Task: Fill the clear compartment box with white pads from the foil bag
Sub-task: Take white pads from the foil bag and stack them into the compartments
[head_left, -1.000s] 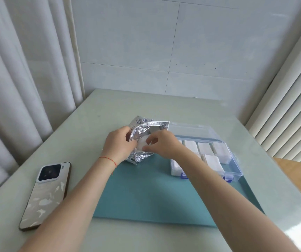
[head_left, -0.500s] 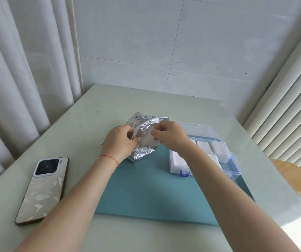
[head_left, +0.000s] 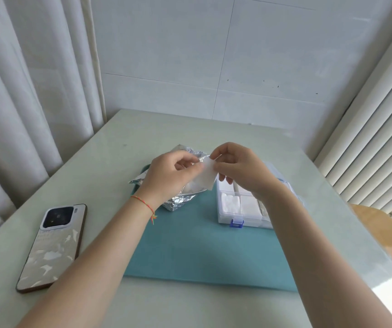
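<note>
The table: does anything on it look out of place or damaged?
Nothing stands out. The foil bag is crumpled and open, as expected. The compartment box sits straight on the blue mat; no pads lie spilled.

Both hands [head_left: 213, 171] pinch a white pad [head_left: 207, 174] above the foil bag [head_left: 178, 202].

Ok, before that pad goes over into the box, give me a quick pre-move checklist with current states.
1. White pad out of the foil bag: ok, held above the bag's mouth.
2. Grip: ok, right hand pinches its top edge; left hand also at it.
3. One pad only: cannot tell, layers not visible.
4. Clear compartment box open: ok, pads visible in the near compartments.
5. Free compartment: cannot tell, the right hand hides the far ones.
6. Path to the box: ok, it sits just right of the bag on the teal mat.
</note>
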`<action>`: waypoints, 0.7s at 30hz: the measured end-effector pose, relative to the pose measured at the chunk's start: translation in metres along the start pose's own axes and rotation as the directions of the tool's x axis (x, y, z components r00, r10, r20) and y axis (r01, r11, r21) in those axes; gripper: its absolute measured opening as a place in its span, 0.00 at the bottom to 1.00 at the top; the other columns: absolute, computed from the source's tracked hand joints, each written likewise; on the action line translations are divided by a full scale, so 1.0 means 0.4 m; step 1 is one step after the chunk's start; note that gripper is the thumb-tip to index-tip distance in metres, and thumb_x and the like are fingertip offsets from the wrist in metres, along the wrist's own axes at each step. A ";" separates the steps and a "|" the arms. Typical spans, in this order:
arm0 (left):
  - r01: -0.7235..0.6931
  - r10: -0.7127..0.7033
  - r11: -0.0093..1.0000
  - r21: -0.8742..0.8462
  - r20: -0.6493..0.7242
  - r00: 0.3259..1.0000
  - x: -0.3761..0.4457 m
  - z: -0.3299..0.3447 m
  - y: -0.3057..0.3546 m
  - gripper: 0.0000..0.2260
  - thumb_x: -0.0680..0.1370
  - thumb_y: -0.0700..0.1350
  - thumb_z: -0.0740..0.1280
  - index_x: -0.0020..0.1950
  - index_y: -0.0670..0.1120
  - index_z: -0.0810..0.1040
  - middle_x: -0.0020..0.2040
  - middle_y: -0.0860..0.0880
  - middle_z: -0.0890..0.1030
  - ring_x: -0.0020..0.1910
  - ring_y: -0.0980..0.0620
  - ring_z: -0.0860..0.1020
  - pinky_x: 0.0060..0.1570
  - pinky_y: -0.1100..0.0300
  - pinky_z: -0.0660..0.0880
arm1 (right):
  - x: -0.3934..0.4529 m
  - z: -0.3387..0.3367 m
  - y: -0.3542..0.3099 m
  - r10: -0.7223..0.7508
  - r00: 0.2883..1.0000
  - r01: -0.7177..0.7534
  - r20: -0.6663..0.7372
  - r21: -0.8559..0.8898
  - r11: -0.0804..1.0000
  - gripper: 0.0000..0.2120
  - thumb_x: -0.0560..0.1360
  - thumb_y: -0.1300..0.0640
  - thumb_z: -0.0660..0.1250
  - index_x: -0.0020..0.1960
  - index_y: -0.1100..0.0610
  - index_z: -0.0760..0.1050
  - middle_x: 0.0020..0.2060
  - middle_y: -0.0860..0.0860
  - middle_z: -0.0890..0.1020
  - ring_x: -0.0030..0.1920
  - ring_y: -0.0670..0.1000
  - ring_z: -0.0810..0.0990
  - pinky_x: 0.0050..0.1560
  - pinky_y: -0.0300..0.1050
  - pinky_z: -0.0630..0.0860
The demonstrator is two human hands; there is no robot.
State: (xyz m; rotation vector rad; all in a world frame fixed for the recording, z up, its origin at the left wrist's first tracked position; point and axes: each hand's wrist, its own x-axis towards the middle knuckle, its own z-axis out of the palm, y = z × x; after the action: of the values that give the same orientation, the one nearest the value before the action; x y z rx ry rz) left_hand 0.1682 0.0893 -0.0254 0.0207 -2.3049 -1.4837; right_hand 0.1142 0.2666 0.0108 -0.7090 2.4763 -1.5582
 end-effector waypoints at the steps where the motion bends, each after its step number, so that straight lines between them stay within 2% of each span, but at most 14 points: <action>1: 0.018 -0.018 1.000 0.000 0.039 0.999 0.000 0.003 0.004 0.07 0.71 0.51 0.73 0.44 0.48 0.83 0.36 0.55 0.81 0.34 0.57 0.75 0.38 0.66 0.72 | 0.002 0.004 -0.003 -0.023 1.000 0.023 0.006 0.010 1.000 0.08 0.73 0.68 0.64 0.48 0.58 0.76 0.31 0.48 0.81 0.30 0.48 0.76 0.31 0.43 0.71; 2: 0.028 -0.028 1.000 -0.008 0.041 0.999 -0.001 0.007 0.005 0.06 0.72 0.48 0.73 0.41 0.46 0.83 0.32 0.55 0.78 0.32 0.57 0.72 0.36 0.64 0.69 | 0.005 0.009 -0.005 -0.037 0.999 0.037 0.004 0.016 0.999 0.08 0.73 0.68 0.64 0.47 0.57 0.76 0.31 0.48 0.81 0.30 0.49 0.77 0.31 0.43 0.71; 4: 0.056 -0.058 0.997 -0.057 -0.042 0.997 0.001 0.012 0.001 0.07 0.73 0.43 0.72 0.39 0.40 0.81 0.29 0.53 0.72 0.30 0.56 0.67 0.33 0.63 0.65 | 0.016 0.019 -0.003 -0.036 0.999 0.037 -0.033 0.021 0.999 0.07 0.74 0.68 0.64 0.46 0.57 0.76 0.32 0.50 0.83 0.29 0.49 0.77 0.30 0.42 0.72; 7: 0.174 -0.213 0.958 -0.228 -0.159 0.964 0.007 0.006 -0.025 0.09 0.74 0.42 0.71 0.39 0.36 0.79 0.29 0.45 0.70 0.29 0.50 0.65 0.27 0.63 0.62 | 0.036 0.039 0.017 0.028 0.996 -0.033 -0.086 -0.054 0.998 0.09 0.74 0.68 0.63 0.43 0.57 0.77 0.34 0.52 0.83 0.28 0.48 0.78 0.30 0.41 0.73; 10: 0.295 -0.360 0.892 -0.343 -0.145 0.921 0.007 -0.002 -0.055 0.07 0.76 0.42 0.70 0.37 0.44 0.80 0.25 0.48 0.71 0.25 0.52 0.67 0.24 0.65 0.61 | 0.062 0.071 0.053 0.085 0.995 -0.095 -0.043 -0.347 0.933 0.10 0.73 0.66 0.62 0.44 0.58 0.82 0.35 0.52 0.82 0.34 0.48 0.79 0.35 0.39 0.74; 12: 0.330 -0.397 0.866 -0.375 -0.116 0.911 0.003 0.001 -0.069 0.08 0.76 0.41 0.70 0.36 0.46 0.79 0.26 0.49 0.72 0.24 0.54 0.68 0.23 0.66 0.62 | 0.082 0.094 0.078 0.121 0.992 -0.113 -0.021 -0.536 0.837 0.10 0.71 0.64 0.62 0.44 0.61 0.82 0.41 0.54 0.83 0.42 0.54 0.80 0.42 0.42 0.76; 14: 0.345 -0.412 0.851 -0.396 -0.097 0.906 -0.001 0.007 -0.076 0.09 0.77 0.41 0.69 0.37 0.46 0.78 0.26 0.50 0.73 0.24 0.55 0.71 0.22 0.67 0.64 | 0.095 0.116 0.090 0.161 0.987 -0.135 -0.015 -0.627 0.767 0.10 0.69 0.64 0.62 0.45 0.64 0.81 0.42 0.57 0.82 0.46 0.59 0.80 0.45 0.46 0.77; 18: 0.354 -0.417 0.821 -0.448 -0.047 0.908 -0.006 0.013 -0.082 0.08 0.77 0.40 0.68 0.38 0.45 0.78 0.30 0.48 0.76 0.24 0.54 0.76 0.24 0.66 0.69 | 0.109 0.138 0.096 0.173 0.984 -0.155 -0.032 -0.626 0.765 0.12 0.68 0.63 0.63 0.50 0.64 0.80 0.48 0.58 0.82 0.51 0.60 0.81 0.50 0.53 0.80; 21: 0.351 -0.412 0.831 -0.432 -0.051 0.910 -0.006 0.016 -0.087 0.08 0.77 0.41 0.69 0.38 0.46 0.78 0.32 0.48 0.75 0.24 0.57 0.75 0.28 0.64 0.69 | 0.116 0.145 0.101 0.208 0.976 -0.208 -0.069 -0.591 0.779 0.08 0.68 0.62 0.65 0.45 0.63 0.79 0.43 0.56 0.82 0.46 0.59 0.81 0.42 0.46 0.78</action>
State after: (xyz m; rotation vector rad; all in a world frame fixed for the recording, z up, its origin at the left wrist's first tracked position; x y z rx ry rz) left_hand 0.1612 0.0802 -0.0591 0.4830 -1.8978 -2.0746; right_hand 0.0810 0.2125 -0.0448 -0.4628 2.9385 -0.6802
